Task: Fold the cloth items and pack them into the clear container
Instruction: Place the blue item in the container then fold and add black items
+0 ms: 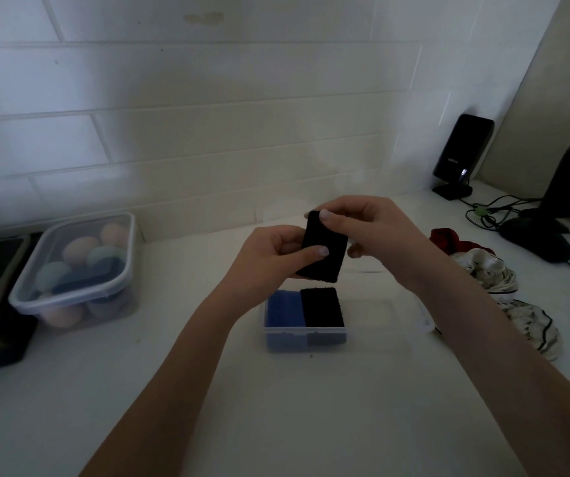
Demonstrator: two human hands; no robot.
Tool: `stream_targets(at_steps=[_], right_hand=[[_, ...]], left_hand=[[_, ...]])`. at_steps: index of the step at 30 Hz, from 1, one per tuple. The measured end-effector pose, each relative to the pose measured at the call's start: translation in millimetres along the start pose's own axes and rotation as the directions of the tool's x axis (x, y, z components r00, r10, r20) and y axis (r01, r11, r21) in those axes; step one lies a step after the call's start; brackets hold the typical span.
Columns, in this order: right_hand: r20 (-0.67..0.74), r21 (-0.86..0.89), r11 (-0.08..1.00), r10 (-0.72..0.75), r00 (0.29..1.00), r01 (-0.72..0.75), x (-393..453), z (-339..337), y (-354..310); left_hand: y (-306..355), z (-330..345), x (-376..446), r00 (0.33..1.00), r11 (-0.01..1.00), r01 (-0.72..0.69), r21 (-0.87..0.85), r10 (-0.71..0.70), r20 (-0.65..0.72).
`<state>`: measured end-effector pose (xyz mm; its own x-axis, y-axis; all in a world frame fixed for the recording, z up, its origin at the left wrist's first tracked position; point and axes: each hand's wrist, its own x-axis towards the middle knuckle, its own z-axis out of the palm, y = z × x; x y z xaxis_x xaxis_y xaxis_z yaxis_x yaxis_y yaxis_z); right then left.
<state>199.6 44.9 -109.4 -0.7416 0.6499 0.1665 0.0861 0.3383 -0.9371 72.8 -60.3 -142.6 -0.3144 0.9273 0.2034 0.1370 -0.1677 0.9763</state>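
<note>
Pinching a folded black cloth [323,247], both hands hover over a dim, seemingly white counter [208,390] by tiled wall [208,115].

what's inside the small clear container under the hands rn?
Inside the small clear plastic container: a folded blue cloth on the left and a folded black cloth beside it, touching. Anything under them is covered. The container's right part is too faint to judge.

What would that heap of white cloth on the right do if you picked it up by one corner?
The white cloth would probably sag and unfold, since it lies crumpled in soft, loose folds. It looks thin, so likely light for its bulk. It may drag the red cloth bunched against it, though whether they are tangled can't be told.
</note>
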Motion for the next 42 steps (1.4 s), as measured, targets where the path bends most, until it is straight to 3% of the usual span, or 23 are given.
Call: stream_targets(at_steps=[5, 13, 18, 20, 23, 30, 32, 36, 39, 42], right_hand=[[0.053, 0.172, 0.983, 0.053, 0.997, -0.061, -1, -1, 4], [0.061, 0.209, 0.976, 0.049, 0.997, -0.061, 0, -2, 7], [-0.019, 0.067, 0.995, -0.069, 0.997, 0.071, 2, 3, 5], [-0.003, 0.029, 0.996, -0.086, 0.996, 0.086, 1, 7, 5], [-0.039, 0.015, 0.996, -0.088, 0.995, 0.089, -1, 16, 7], [0.000, -0.119, 0.984, -0.135, 0.991, 0.134, -4, 22, 2], [-0.021, -0.131, 0.985, -0.120, 0.993, 0.116, -6, 5, 0], [-0.020, -0.275, 0.961, -0.016, 1.000, 0.010, -23, -33, 7], [-0.013, -0.376, 0.923, 0.086, 0.996, -0.085, -42, -37, 19], [-0.060, -0.514, 0.851, 0.091, 0.994, -0.109, -48, -27, 28]], left_hand=[[1, 0, 0, 1.000, 1.000, -0.020, 0.011, 0.020, -0.019], [-5, -3, 3, 0.995, 0.999, -0.037, 0.035, 0.040, -0.089], [-4, 1, 4, 0.998, 0.998, -0.015, 0.053, 0.019, -0.065], [-5, 2, 3, 0.984, 0.977, -0.080, 0.196, 0.109, -0.139], [-10, 3, 1, 0.937, 0.825, -0.178, 0.536, 0.308, -0.164], [-16, 3, 1, 0.884, 0.697, -0.228, 0.680, 0.441, -0.156], [-14, 3, -2, 0.872, 0.659, -0.224, 0.718, 0.465, -0.154], [-10, 5, -5, 0.865, 0.674, -0.236, 0.700, 0.474, -0.165], [-11, 6, -6, 0.882, 0.608, -0.253, 0.752, 0.464, -0.078], [-13, 8, -5, 0.901, 0.529, -0.268, 0.805, 0.434, 0.015]])
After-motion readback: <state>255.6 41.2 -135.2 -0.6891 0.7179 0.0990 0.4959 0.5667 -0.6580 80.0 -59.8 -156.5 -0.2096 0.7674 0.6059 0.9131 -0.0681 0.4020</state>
